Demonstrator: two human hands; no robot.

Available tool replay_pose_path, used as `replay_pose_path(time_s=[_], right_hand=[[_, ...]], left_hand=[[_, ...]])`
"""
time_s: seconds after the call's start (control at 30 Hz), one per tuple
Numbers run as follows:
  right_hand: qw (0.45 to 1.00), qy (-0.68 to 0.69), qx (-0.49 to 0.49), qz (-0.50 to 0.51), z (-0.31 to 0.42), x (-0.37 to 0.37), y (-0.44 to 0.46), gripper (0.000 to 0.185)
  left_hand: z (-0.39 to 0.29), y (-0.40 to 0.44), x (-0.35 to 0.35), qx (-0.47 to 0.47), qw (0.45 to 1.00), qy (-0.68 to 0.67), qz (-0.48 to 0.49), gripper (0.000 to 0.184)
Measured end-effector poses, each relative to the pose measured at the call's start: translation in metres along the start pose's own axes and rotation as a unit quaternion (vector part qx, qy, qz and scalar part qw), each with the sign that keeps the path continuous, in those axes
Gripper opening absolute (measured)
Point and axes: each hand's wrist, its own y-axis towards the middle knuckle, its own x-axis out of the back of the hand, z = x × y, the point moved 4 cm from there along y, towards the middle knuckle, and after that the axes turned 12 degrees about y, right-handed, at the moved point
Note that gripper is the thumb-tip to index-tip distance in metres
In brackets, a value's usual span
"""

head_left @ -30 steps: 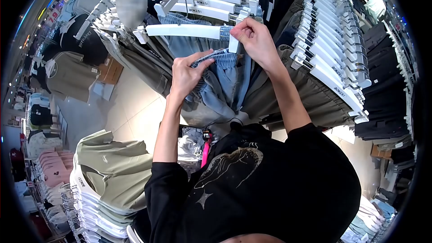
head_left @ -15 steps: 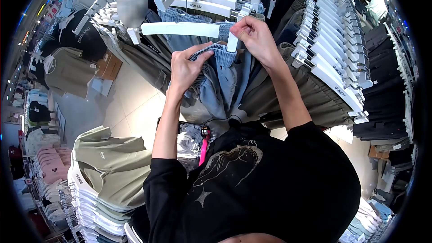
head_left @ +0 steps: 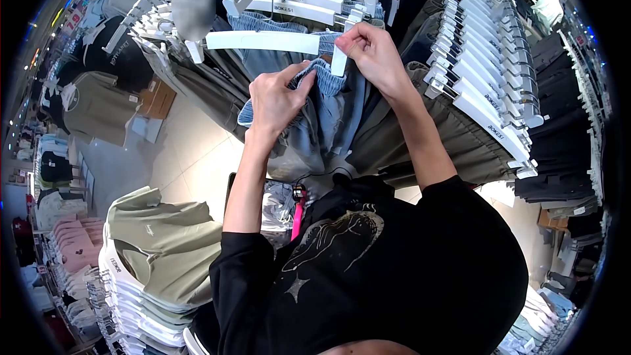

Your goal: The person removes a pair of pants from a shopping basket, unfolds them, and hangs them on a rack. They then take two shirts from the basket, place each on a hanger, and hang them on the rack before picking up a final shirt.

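Observation:
A white hanger (head_left: pixel 263 41) is held level in front of the rack, its right-end clip at the elastic waistband of light blue denim trousers (head_left: pixel 328 115). My right hand (head_left: pixel 371 56) pinches that clip between thumb and fingers. Just below the hanger bar, my left hand (head_left: pixel 276 98) grips the gathered waistband, thumb and fingers closed on it. A loose part of the waistband sticks out to the left of my left hand. The trousers hang down below both hands. Whether the clip's jaws are open cannot be made out.
Behind the hanger, more jeans hang on white hangers (head_left: pixel 305 11). Dark trousers on white hangers (head_left: pixel 483 102) line the right. Olive shirts (head_left: pixel 164 243) hang at the lower left. A cardboard box (head_left: pixel 158 98) stands on the floor at the left, near a brown shirt (head_left: pixel 102 108).
My left hand has turned and shifted slightly along the waistband, and a loose fold of it now shows at its left. The hanger's left end has risen a little. My right hand stays at the clip.

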Motion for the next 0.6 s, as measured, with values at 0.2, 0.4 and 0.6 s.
replay_pose_path(time_s=[0.2, 0.4, 0.6], right_hand=[[0.999, -0.035, -0.007, -0.024, 0.01, -0.003, -0.004, 0.021], [0.994, -0.092, 0.019, -0.053, 0.015, -0.004, -0.008, 0.021], [0.999, -0.018, 0.009, -0.029, 0.016, 0.001, -0.008, 0.028]], left_hand=[[-0.011, 0.0, 0.004, -0.032, 0.998, 0.045, -0.02, 0.02], [-0.013, 0.005, 0.009, 0.042, 0.999, 0.003, 0.027, 0.02], [-0.012, 0.009, 0.002, 0.034, 0.997, -0.065, 0.017, 0.019]])
